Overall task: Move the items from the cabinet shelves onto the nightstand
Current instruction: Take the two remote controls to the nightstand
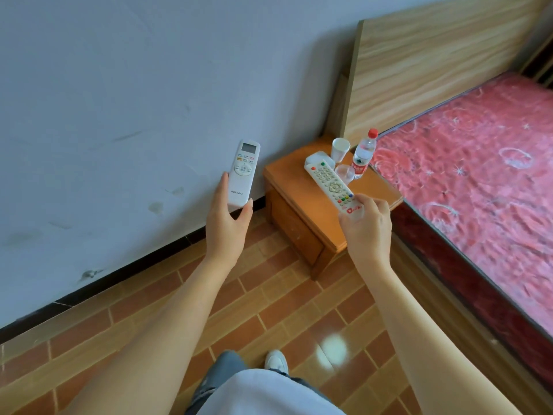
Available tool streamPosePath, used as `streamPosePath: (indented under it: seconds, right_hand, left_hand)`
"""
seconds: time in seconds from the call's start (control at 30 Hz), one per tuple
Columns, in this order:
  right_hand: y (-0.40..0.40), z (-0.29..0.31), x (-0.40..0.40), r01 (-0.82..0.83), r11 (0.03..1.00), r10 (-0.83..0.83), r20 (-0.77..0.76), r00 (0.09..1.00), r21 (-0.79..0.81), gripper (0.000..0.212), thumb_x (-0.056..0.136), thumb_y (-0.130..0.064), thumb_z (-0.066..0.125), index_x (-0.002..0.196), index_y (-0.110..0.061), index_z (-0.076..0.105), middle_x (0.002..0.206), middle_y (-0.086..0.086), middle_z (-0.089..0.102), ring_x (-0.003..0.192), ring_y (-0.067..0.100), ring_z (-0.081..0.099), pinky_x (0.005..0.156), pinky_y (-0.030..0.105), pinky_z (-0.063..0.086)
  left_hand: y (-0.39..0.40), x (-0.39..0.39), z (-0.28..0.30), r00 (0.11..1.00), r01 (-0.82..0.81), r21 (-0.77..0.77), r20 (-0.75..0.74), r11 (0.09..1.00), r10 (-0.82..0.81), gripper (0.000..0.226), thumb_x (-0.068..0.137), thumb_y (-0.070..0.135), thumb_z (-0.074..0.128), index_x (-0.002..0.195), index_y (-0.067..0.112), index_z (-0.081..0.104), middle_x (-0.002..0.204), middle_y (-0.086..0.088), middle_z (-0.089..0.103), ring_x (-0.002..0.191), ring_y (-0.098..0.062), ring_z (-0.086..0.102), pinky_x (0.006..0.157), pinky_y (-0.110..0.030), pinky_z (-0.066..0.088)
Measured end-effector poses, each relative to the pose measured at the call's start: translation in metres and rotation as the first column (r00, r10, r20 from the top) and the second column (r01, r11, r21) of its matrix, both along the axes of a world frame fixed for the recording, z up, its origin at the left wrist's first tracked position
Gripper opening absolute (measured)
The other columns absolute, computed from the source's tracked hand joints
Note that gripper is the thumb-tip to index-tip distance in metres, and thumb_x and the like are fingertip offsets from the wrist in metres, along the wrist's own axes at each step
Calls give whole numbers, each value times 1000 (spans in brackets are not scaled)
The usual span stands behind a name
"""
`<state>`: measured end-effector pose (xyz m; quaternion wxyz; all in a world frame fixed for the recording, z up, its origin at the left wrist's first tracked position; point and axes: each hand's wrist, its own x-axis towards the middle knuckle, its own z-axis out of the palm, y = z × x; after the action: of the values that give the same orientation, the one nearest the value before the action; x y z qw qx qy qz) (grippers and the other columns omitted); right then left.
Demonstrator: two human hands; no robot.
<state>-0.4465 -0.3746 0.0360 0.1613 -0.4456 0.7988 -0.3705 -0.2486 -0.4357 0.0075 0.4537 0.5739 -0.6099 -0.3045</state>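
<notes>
White AC remote point(243, 175) gripped by left hand point(229, 218); right hand point(366, 220) pinches TV remote point(330, 184) over nightstand's point(287, 172) front edge

Bare forearms, white top point(269, 393), blue jeans point(223, 366), white shoe point(276, 360)
</notes>
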Motion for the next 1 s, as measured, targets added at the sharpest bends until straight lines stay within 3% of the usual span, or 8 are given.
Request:
streamPosePath:
  seconds: [0.1, 0.23, 0.33, 0.43, 0.63, 0.77, 0.87, 1.0]
  right_hand:
    - [-35, -3, -5, 13, 1000, -13, 0, 1000, 10, 48, 86, -12, 60, 132, -9, 46, 127, 8, 45, 97, 7, 38, 77, 18, 34]
    - [-83, -7, -9, 49, 999, -49, -8, 999, 0, 48, 86, -12, 61, 132, -10, 46, 127, 9, 45, 99, 7, 38, 79, 19, 34]
    - [-121, -10, -10, 115, 993, -114, 4, 993, -17, 48, 85, -11, 61, 131, -10, 46, 129, 9, 44, 107, 13, 42, 82, 18, 32]
    - [-162, -11, -6, 197, 980, -197, 11, 980, -30, 47, 85, -10, 61, 130, -8, 48, 128, 11, 45, 110, 17, 43, 75, 5, 25]
    - [-229, -9, -5, 362, 930, -361, 27, 932, -62, 47, 85, -8, 61, 130, -5, 49, 124, 12, 46, 90, -6, 26, 67, -10, 27]
    - [-251, -9, -16, 472, 880, -470, 40, 882, -57, 47, 83, -9, 63, 129, -7, 50, 122, 11, 47, 102, 17, 49, 78, 9, 35]
    - [-260, -16, -31, 547, 835, -547, 26, 837, -57, 46, 83, -12, 63, 128, -9, 51, 119, 10, 47, 101, 17, 49, 77, 15, 37]
    - [-267, -23, -55, 624, 780, -625, -5, 781, -45, 46, 83, -11, 64, 127, -7, 52, 120, 13, 48, 96, 14, 46, 80, 18, 35]
  left_hand:
    - [-39, -7, -2, 1000, 14, -9, 7, 1000, -14, 63, 88, 12, 59, 143, 11, 27, 147, -5, 36, 135, -15, 34, 102, -9, 24]
    - [-97, -14, -6, 998, 56, -20, 18, 998, -56, 63, 87, 11, 60, 142, 9, 29, 146, -8, 37, 134, -19, 36, 93, 5, 24]
    - [-146, -18, -10, 995, 101, -32, 19, 994, -101, 63, 86, 9, 61, 141, 7, 31, 145, -10, 39, 133, -21, 38, 94, 2, 25]
    - [-197, -20, -11, 982, 186, -33, 35, 982, -185, 63, 86, 9, 61, 141, 7, 31, 145, -9, 39, 133, -21, 37, 97, 0, 24]
    - [-288, -37, -11, 935, 353, -10, 40, 935, -353, 62, 87, 9, 60, 141, 7, 30, 145, -9, 39, 133, -19, 37, 91, 9, 22]
    - [-324, -59, -14, 897, 438, 29, 47, 898, -439, 61, 87, 10, 60, 141, 7, 30, 145, -10, 38, 133, -21, 37, 92, 4, 23]
    - [-342, -80, -19, 847, 527, 61, 36, 847, -530, 62, 88, 12, 59, 142, 10, 28, 146, -8, 38, 133, -17, 35, 90, 3, 26]
    - [-359, -114, -26, 796, 600, 91, 33, 794, -605, 65, 88, 17, 59, 143, 17, 25, 147, -4, 36, 126, -1, 30, 97, -21, 42]
